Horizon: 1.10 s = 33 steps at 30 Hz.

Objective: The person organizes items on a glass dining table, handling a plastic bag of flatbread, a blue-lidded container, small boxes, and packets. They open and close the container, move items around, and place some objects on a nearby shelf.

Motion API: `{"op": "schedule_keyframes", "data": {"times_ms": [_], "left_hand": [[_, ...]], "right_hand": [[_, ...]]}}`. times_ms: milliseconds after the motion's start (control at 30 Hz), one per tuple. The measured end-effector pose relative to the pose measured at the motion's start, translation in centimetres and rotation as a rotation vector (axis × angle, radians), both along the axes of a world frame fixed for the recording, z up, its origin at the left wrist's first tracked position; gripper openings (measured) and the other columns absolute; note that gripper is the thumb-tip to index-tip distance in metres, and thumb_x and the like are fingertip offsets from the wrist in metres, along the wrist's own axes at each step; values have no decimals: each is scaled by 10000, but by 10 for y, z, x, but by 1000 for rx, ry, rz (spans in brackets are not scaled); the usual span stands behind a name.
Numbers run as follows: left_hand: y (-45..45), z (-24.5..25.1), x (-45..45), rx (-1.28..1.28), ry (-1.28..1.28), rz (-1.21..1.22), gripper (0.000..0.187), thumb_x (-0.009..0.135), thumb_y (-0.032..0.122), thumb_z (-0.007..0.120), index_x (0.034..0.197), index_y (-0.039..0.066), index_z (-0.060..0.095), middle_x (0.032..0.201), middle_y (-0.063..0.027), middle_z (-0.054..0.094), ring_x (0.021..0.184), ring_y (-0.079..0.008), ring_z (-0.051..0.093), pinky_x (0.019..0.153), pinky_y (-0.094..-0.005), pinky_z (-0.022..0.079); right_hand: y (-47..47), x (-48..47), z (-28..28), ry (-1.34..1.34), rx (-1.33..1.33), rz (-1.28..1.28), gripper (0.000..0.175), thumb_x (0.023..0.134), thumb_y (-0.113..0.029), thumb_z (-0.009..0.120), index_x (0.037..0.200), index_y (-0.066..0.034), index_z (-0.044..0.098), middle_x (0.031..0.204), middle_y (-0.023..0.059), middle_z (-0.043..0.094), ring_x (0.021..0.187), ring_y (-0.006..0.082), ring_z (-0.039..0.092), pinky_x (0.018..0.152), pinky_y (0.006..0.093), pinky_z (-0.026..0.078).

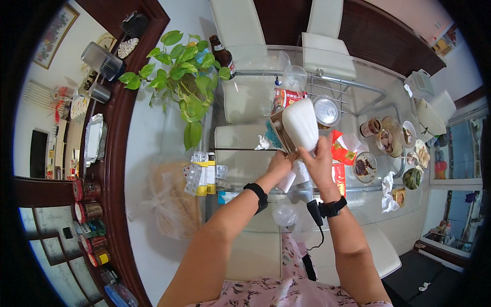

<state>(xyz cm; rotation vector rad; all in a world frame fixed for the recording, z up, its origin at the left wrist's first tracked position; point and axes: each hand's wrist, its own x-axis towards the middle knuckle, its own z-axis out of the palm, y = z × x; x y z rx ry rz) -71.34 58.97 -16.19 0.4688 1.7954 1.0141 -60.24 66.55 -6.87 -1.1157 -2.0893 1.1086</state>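
Observation:
Over the glass table (245,103), my right hand (320,163) grips the near end of a white, rounded, soft-looking block (301,122), thumb on top. My left hand (279,165) is closed at the near corner of a brown open box (282,132), which sits tilted beside and partly under the block. The fingertips of both hands nearly meet, and the left ones are partly hidden. Beneath my hands lies crumpled white paper (293,177). A blue-green mesh scrubber-like thing (273,134) is left of the box. A red packet (285,98) lies behind it.
A lidded clear tub (326,110) and torn red packaging (341,149) lie close to my right hand. Further right are dishes of food, including a sauce-stained plate (364,167). At left are medicine blister packs (193,178), a potted pothos (184,80) and a brown bottle (222,57).

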Motion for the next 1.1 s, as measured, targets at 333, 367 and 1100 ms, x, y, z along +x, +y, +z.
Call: {"op": "schedule_keyframes", "data": {"times_ms": [333,367,1100], "left_hand": [[-5,1,-5,171,219,-118,631,894,462,533,1315,3,431,1137,-262,642,1014,-429,637,823,-489,525],[-6,5,-5,187,271,-128,628,893,457,533,1326,16,425,1141,-252,644,1010,-431,636,821,-495,524],[-95,78,-108,-168,967,-124,483,826,188,630,1207,-74,492,799,-235,682,767,-408,677,690,-481,539]], "right_hand": [[-29,-16,12,17,0,9,478,777,-139,763,1174,24,552,981,204,637,876,348,641,772,383,515],[-30,-15,15,65,-16,13,470,780,-148,760,1178,10,567,998,190,650,889,320,654,780,374,518],[-94,-84,19,165,272,306,649,786,-177,751,1305,58,440,1311,252,517,1173,410,509,978,428,455]]}}
